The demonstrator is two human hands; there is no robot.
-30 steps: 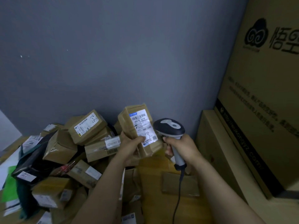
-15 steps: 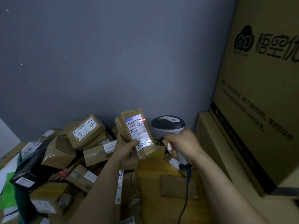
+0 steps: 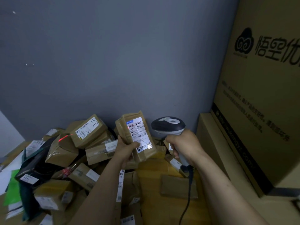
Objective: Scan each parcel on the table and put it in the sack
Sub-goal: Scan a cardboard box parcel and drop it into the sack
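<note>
Surface: Your wooden table [image 3: 151, 171] shows warm yellow-brown between your forearms, with a flat cardboard piece [image 3: 177, 185] lying on it.
Room: A matte grey-blue wall [image 3: 113, 62] stands behind it, and a big printed carton [image 3: 259, 119] fills your right side.
Parcel: Your left hand [image 3: 125, 148] curls round the lower edge of a tape-wrapped brown parcel [image 3: 123, 130]. You hold it upright above the table, glossy white label [image 3: 140, 135] facing you.
Scanner: Your right hand [image 3: 185, 145] grips the handle of the rounded barcode scanner [image 3: 168, 125], just right of the parcel.
Pile: Taped cardboard boxes [image 3: 78, 151] are heaped at your left.
</note>
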